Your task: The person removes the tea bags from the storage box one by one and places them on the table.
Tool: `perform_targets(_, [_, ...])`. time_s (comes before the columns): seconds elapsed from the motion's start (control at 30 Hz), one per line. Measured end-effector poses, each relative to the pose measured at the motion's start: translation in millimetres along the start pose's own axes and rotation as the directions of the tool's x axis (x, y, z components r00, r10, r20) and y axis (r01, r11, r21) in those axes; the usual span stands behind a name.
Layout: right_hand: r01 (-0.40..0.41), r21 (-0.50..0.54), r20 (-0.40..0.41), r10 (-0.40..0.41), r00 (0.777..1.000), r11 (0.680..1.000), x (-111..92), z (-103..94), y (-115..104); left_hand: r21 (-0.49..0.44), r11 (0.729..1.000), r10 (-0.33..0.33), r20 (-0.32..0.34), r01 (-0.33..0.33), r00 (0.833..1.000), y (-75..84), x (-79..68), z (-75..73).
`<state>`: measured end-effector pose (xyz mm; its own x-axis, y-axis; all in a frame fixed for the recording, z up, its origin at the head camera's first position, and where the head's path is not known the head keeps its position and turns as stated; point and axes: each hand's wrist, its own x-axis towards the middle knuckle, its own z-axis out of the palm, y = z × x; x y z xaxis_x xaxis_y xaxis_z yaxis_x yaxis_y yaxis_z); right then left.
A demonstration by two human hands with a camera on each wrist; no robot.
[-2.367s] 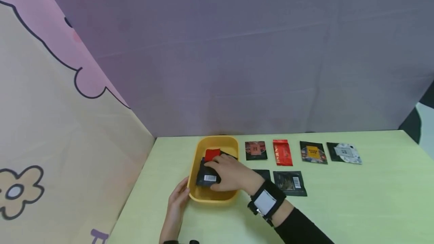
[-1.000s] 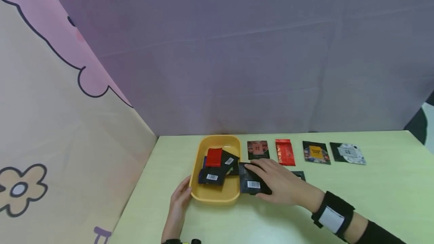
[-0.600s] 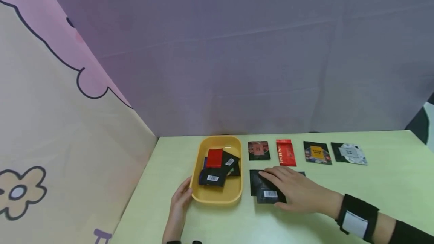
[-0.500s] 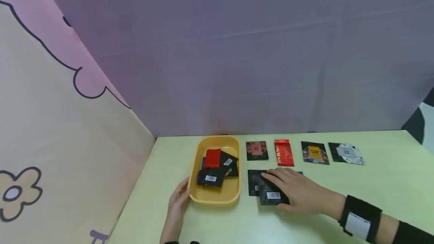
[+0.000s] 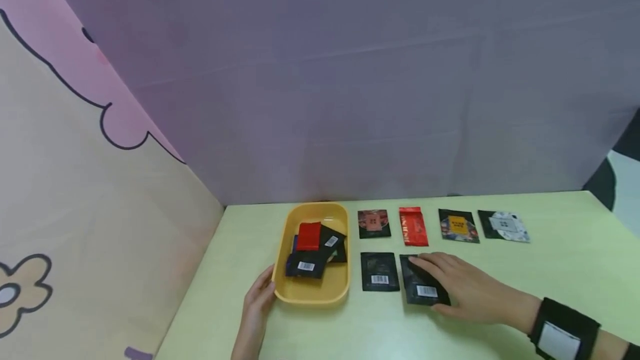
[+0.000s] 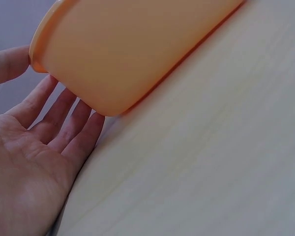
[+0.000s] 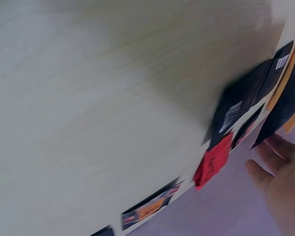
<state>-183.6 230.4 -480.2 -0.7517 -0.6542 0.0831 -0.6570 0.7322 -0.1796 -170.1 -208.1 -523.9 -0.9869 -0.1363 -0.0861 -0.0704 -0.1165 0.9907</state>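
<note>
In the head view my right hand (image 5: 470, 290) holds a black packet (image 5: 422, 288) with a white barcode label, low over the table, thumb at its near edge and fingers across its top. In the right wrist view, thumb and fingers (image 7: 275, 152) grip a black packet (image 7: 282, 105) by its edge at the right border. A second black packet (image 5: 379, 268) lies just left of the held one. My left hand (image 5: 257, 299) rests against the left side of a yellow tray (image 5: 312, 295). In the left wrist view its extended fingers (image 6: 64, 115) touch the tray's outer wall and the thumb meets the rim.
Inside the tray lie several black packets (image 5: 306, 264) and a red packet (image 5: 308, 236). Behind stands a row: a dark packet with a pink label (image 5: 373, 223), a red packet (image 5: 413, 226), one with an orange label (image 5: 457, 225) and a black-and-white one (image 5: 502, 225).
My right hand has come out of the tray with a black packet and moved right, past the left black packet to the spot of the other one. My left hand has stayed at the tray.
</note>
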Motion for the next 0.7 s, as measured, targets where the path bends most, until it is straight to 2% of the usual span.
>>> perform_targets(0.13, [-0.003,-0.022,-0.034,0.002,0.999,1.000,-6,1.4,8,-0.025,1.000,0.010,0.001,-0.010,1.000,-0.4,0.6,-0.3])
perform_targets(0.37, [-0.056,-0.015,-0.009,0.056,0.998,0.998,-13,2.0,22,-0.032,0.999,0.021,0.004,-0.021,1.000,-0.7,-0.8,-1.4])
perform_targets(0.7, [-0.089,-0.031,-0.069,0.087,0.994,0.996,-27,1.0,44,-0.009,1.000,-0.007,0.009,0.007,1.000,0.0,0.5,-2.2])
